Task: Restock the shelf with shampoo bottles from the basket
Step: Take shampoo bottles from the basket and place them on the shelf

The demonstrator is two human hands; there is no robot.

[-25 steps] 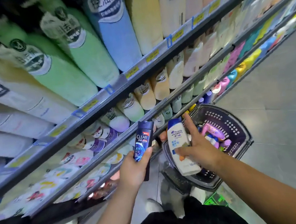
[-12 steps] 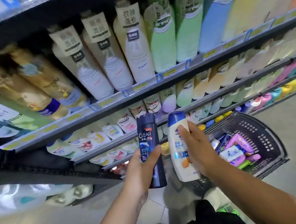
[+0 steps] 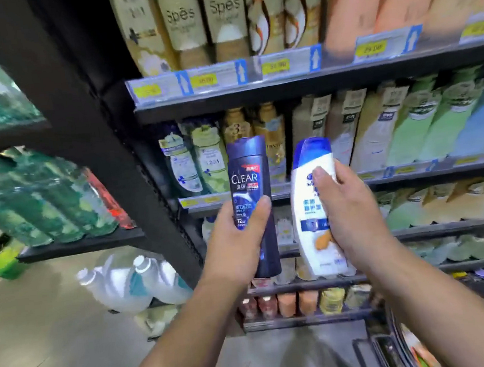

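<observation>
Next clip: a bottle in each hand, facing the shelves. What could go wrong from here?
1. The left hand grips the dark blue bottle and the right hand the white bottle, so no hand is free to steady the tightly packed shelved bottles; pushing one in may topple neighbours.
2. Those directly ahead look like other products, so either bottle could end up in the wrong slot.

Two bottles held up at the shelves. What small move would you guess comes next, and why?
Likely the left hand moves its dark CLEAR bottle forward onto a shelf: it and the white bottle in the right hand are both upright in midair, not yet placed.
</observation>
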